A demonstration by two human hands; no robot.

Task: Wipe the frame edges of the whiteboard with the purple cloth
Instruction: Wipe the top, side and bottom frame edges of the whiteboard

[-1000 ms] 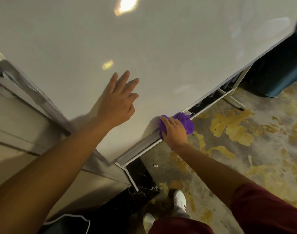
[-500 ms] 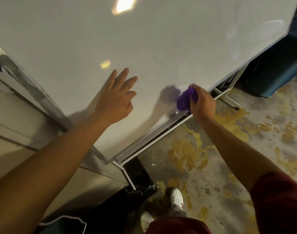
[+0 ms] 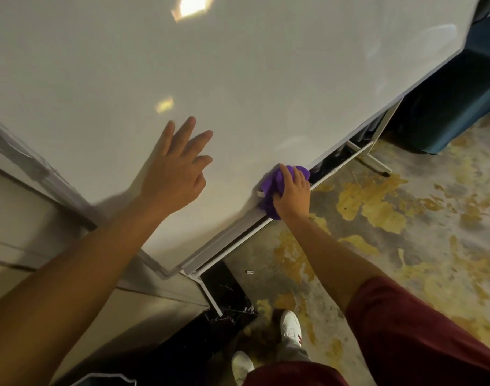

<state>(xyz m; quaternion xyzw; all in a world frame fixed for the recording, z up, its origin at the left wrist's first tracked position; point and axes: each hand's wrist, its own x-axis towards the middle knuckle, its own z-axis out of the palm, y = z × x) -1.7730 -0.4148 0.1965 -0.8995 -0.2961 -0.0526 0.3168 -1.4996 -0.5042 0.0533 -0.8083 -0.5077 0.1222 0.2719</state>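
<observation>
A large whiteboard (image 3: 238, 79) fills the upper part of the head view, with its pale bottom frame edge (image 3: 224, 238) running diagonally from lower left to upper right. My right hand (image 3: 292, 193) grips a bunched purple cloth (image 3: 271, 181) and presses it against that bottom edge, about midway along. My left hand (image 3: 177, 174) rests flat on the board surface with its fingers spread, to the left of the cloth. The cloth is partly covered by my fingers.
The board's white stand legs (image 3: 374, 157) reach onto a grey floor with yellow patches (image 3: 377, 207). A dark blue object (image 3: 447, 107) stands at the right behind the board. My white shoes (image 3: 289, 327) are below. A small white item (image 3: 249, 272) lies on the floor.
My right hand slid the purple cloth up-right along the bottom frame edge, then back down-left to about the middle. My left hand stayed flat on the board.
</observation>
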